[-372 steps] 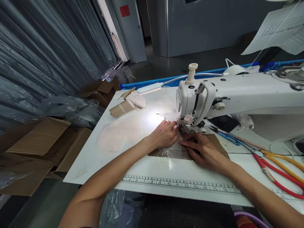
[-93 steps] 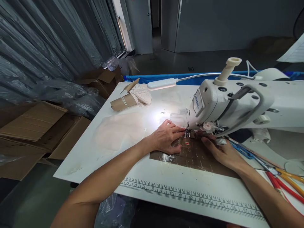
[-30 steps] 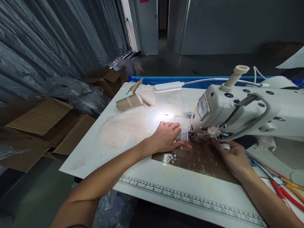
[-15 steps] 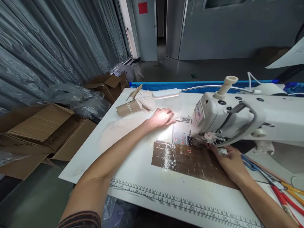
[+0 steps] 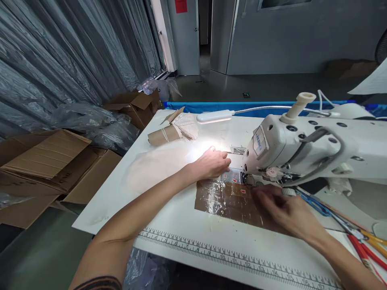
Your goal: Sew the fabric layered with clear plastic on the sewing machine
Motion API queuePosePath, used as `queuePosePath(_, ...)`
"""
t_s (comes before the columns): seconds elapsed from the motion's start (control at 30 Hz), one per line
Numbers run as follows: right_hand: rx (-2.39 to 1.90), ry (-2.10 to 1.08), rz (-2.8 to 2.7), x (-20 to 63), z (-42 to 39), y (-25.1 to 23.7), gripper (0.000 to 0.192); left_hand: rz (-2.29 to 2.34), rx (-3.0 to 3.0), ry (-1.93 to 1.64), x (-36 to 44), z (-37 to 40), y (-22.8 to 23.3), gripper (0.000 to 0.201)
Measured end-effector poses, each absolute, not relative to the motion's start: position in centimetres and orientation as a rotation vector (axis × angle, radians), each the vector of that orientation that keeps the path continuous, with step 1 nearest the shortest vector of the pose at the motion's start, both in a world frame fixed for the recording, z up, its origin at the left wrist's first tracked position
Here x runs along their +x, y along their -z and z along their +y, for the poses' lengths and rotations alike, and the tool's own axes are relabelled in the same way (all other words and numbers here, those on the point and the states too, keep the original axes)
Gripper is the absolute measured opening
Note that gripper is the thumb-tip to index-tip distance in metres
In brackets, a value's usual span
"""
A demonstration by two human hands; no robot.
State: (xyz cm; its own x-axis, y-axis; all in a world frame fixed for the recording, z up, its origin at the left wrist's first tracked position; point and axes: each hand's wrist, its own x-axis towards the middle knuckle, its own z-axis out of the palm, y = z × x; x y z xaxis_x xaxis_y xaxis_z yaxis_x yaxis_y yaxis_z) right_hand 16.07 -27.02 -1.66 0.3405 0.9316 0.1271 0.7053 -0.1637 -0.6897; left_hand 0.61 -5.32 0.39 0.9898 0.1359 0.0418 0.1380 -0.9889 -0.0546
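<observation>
My left hand (image 5: 212,163) rests on the white table left of the sewing machine's (image 5: 272,141) needle area, under the lamp's glare. Its fingers are curled together, and what they hold, if anything, is hidden. Nearer to me, my right hand (image 5: 287,209) hovers over the brown taped sheet (image 5: 223,199), close to the presser foot (image 5: 248,179). Motion smears its fingers, so their grip is unclear. Small red marks show on the sheet and on the metal plate (image 5: 231,176) beside the foot.
A lamp (image 5: 215,116) on a bendy neck lights the work. Behind my left hand lies a bundle of pale lace (image 5: 188,125) by a rolled brown card (image 5: 164,136). Scissors (image 5: 353,231) lie at right. A ruler strip (image 5: 223,257) runs along the front edge. Cardboard boxes (image 5: 57,169) stand left.
My left hand has moved toward me and slightly right, its fingers curling more. My right hand has drawn back from under the machine head, toward me over the brown sheet.
</observation>
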Motion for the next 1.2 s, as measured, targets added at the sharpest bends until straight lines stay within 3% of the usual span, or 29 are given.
queuePosePath(0.17, -2.145, -0.338, -1.691, 12.4, -24.3, 1.2, 0.049, 0.016, -3.553, 0.316, -1.3, -5.1, -0.9, 0.018)
queuePosePath(0.3, -2.273, -0.447, -1.614, 11.2, -21.6, 1.5, 0.04, -0.092, -3.888, 0.316, -1.9, -4.8, -1.0, 0.015)
queuePosePath(0.67, -2.434, -0.306, -1.483, 10.1, -21.4, 1.8, 0.023, -0.479, -4.181, 0.496, -1.6, -4.5, 0.7, 0.022)
queuePosePath(1.2, -2.531, -0.254, -1.487, 9.6, -21.3, 1.7, 0.023, -0.516, -3.871, 0.645, -3.0, -1.9, 0.5, 0.027)
